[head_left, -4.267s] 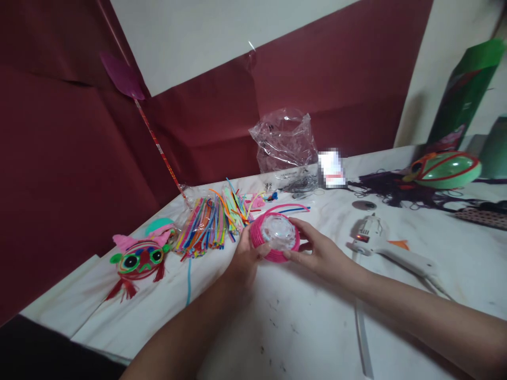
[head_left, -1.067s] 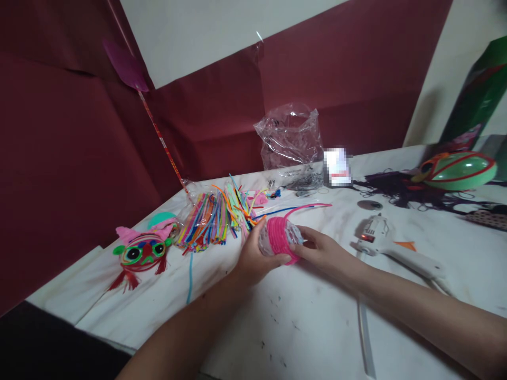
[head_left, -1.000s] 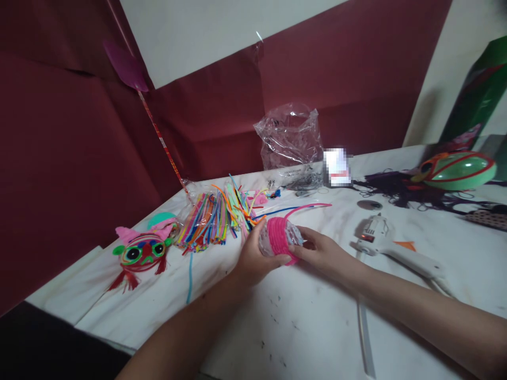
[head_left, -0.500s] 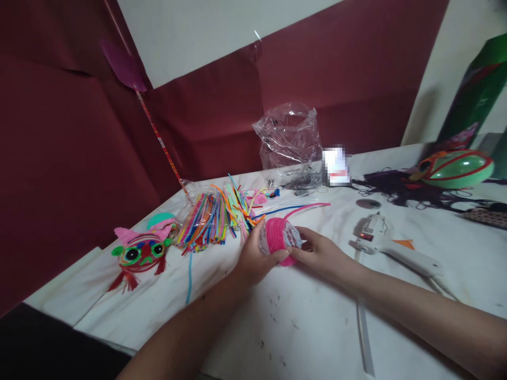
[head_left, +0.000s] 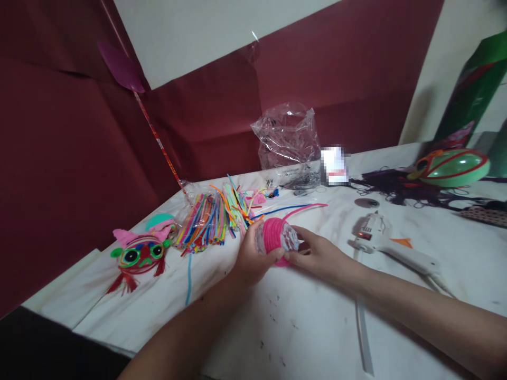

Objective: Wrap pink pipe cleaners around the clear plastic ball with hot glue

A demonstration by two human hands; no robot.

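Both my hands hold a clear plastic ball (head_left: 275, 237) with a band of pink pipe cleaner wound round it, just above the white table (head_left: 301, 322). My left hand (head_left: 251, 258) cups its left side, thumb across the front. My right hand (head_left: 317, 253) grips the right side with curled fingers. The loose end of the pink pipe cleaner (head_left: 307, 207) trails back and right from the ball.
A pile of coloured pipe cleaners (head_left: 212, 216) lies behind my left hand, a finished owl-like craft (head_left: 138, 256) to the far left. A white glue gun (head_left: 386, 243) rests right of my hands. Behind stand a crumpled clear bag (head_left: 287, 137) and a green ball craft (head_left: 451, 168).
Since the earliest frame the ball has been turned from dome-up onto its side, so the pink band faces me. Over the last second my hands and the ball shifted only slightly.
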